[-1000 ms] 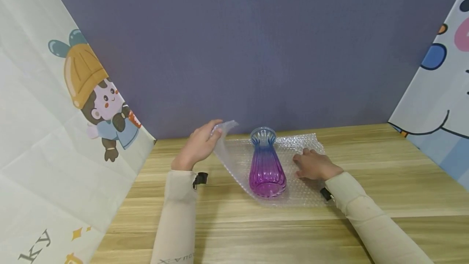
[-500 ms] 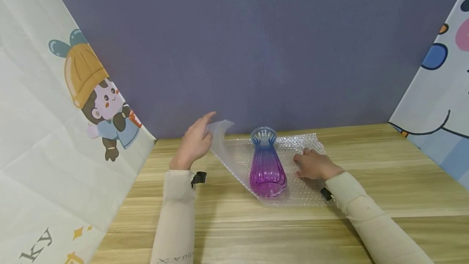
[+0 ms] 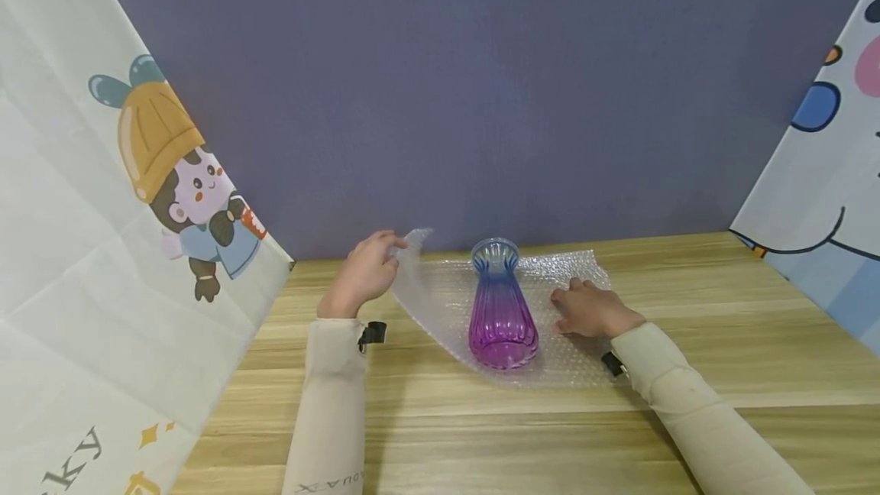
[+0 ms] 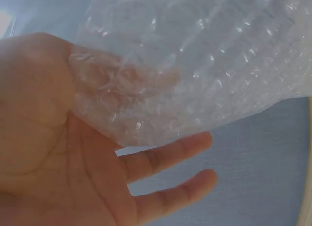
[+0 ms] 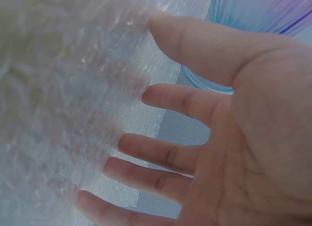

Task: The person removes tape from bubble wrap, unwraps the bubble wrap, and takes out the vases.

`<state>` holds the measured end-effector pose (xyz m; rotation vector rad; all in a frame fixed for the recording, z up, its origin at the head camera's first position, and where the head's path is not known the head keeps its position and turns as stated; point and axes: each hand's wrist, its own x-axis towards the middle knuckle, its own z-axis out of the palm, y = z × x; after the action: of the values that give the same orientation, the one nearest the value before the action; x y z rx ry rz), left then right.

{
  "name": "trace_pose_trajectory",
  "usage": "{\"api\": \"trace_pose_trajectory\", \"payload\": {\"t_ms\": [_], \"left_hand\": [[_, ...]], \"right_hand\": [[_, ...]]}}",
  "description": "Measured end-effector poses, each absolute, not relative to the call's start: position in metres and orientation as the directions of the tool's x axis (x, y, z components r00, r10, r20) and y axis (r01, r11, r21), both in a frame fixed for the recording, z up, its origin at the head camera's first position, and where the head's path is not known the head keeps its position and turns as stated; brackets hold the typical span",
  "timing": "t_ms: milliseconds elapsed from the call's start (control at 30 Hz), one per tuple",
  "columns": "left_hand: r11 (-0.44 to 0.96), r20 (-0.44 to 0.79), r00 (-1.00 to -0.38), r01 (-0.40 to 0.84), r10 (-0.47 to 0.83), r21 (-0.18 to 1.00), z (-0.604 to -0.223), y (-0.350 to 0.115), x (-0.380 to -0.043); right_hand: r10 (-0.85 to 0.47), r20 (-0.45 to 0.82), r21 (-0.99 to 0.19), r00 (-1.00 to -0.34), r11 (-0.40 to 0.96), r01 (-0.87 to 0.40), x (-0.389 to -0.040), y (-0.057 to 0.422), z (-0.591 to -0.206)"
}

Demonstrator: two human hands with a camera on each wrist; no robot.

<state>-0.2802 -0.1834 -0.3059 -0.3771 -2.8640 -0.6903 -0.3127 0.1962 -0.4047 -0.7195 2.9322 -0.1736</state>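
A glass vase (image 3: 503, 312), blue at the neck and purple at the base, lies on a sheet of bubble wrap (image 3: 443, 304). The sheet's left side is raised in a curve off the table. My left hand (image 3: 362, 272) is at this raised edge; in the left wrist view the wrap covers the thumb and some fingers, while two fingers (image 4: 178, 192) stretch out straight below it. To the right of the vase, my right hand (image 3: 593, 309) rests its fingertips on the flat part of the sheet. Spread, fairly straight fingers (image 5: 161, 150) touch the wrap in the right wrist view.
Under the sheet is a wood-grain table (image 3: 440, 434). A grey-blue panel (image 3: 481, 98) rises directly behind it. White cartoon-printed sheets stand at the left (image 3: 69, 250) and right (image 3: 825, 212) sides. Each wrist wears a black camera mount.
My left hand shifted left, its fingers lifting off the wrap's edge, then came down against it again. The raised edge moved slightly left. My right hand and the vase stayed in place.
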Motion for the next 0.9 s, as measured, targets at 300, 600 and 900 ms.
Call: {"api": "trace_pose_trajectory", "payload": {"t_ms": [300, 600, 900], "left_hand": [[0.868, 0.120, -0.978, 0.206, 0.170, 0.453, -0.3054, -0.1837, -0.2789], [0.873, 0.078, -0.983, 0.186, 0.169, 0.451, -0.3086, -0.1878, -0.2804], [0.885, -0.031, -0.986, 0.132, 0.163, 0.447, -0.3124, -0.1900, -0.2826]], "right_hand": [[-0.468, -0.084, -0.141, -0.880, 0.880, -0.454, -0.3123, 0.1962, -0.4044], [-0.467, -0.083, -0.146, -0.880, 0.879, -0.453, -0.3121, 0.1959, -0.4038], [-0.468, -0.086, -0.133, -0.879, 0.880, -0.456, -0.3138, 0.1968, -0.4057]]}}
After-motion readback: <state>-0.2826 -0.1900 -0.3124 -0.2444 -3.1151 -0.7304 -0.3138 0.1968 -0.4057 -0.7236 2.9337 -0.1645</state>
